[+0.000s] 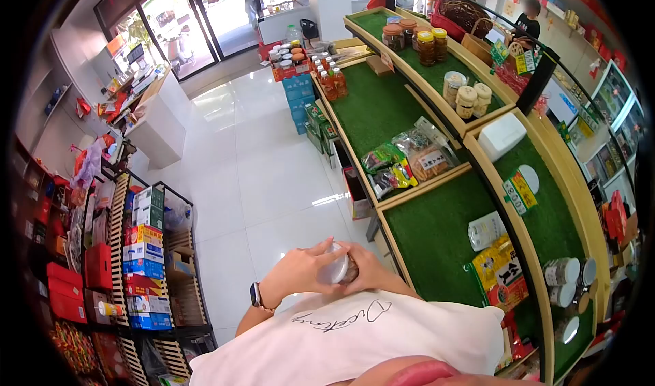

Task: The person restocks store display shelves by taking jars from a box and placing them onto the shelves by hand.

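A small clear jar with a pale lid [336, 269] is held close to the chest, between both hands. My left hand [304, 271], with a watch at its wrist, wraps round the lid side, its fingers over the top. My right hand [366, 269] grips the jar's other side. Brownish contents show through the wall between the hands; the jar's underside is hidden. Beside the hands stands a display shelf [437, 215] lined with green mat.
Packaged snacks [409, 157], a yellow packet [501, 270] and jars [563, 271] stand on the shelf. Stacked boxes [147, 249] fill a rack at the left. A counter [160, 116] stands beyond the tiled floor. A person [527, 23] is at the upper right.
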Tool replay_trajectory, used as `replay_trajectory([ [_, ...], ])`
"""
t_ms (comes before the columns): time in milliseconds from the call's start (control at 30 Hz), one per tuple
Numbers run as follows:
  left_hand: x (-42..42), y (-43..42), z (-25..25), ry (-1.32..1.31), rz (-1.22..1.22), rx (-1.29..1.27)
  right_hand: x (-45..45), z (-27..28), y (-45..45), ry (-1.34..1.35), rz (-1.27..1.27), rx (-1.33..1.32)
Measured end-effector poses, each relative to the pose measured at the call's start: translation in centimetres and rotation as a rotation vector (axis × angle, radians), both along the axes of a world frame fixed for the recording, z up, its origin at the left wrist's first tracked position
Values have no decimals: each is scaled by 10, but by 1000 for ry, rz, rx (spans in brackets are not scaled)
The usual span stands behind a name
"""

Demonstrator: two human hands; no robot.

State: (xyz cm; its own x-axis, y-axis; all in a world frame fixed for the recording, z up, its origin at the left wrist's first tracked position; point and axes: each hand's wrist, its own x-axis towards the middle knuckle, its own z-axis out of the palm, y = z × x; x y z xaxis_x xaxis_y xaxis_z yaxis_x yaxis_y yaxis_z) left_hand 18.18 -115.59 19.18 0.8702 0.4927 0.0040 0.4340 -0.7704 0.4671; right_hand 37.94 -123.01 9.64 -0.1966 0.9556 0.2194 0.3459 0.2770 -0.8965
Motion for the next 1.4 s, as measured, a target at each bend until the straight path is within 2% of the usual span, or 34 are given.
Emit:
replay_trajectory([
  [200,32,80,1,-1,-4,8,32,-2,83,14,10,64],
  [300,38,109,5,34,18,-47,40,4,115,-35,66,-12],
  [400,37,143,4,38,47,-106,38,7,150,108,94,-107],
  [667,12,268,-17,30,89,-193,17,-12,280,50,95,-192],
  [733,3,311,-15,46,105,-209,10,-23,323,44,107,-117],
  [767,3,340,-23,-63,104,-187,6,-25,348,46,108,-74],
  [800,-1,367,-43,-158,98,-184,7,-22,369,-45,78,-112],
  [833,-10,373,-55,-247,90,-219,6,-19,394,-3,121,-172],
  [867,-20,388,-29,-251,138,-268,-1,-2,414,-85,126,-114],
  [900,-27,398,-24,-242,177,-240,-5,10,440,-177,124,-17],
  [933,-32,416,-21,-245,200,-200,-10,11,462,-34,150,-172],
  [1000,-39,463,-21,-245,191,-62,-16,4,511,-150,183,-58],
  [1100,-55,514,-17,-246,268,-197,-34,2,569,-253,161,233],
  [1200,-67,561,-26,-261,271,-281,-51,-9,610,-214,84,219],
  [1300,-56,602,-41,-321,231,-229,-52,0,634,-138,2,7],
  [1400,-41,644,-55,-327,241,-207,-47,-18,673,-84,-33,66],
])
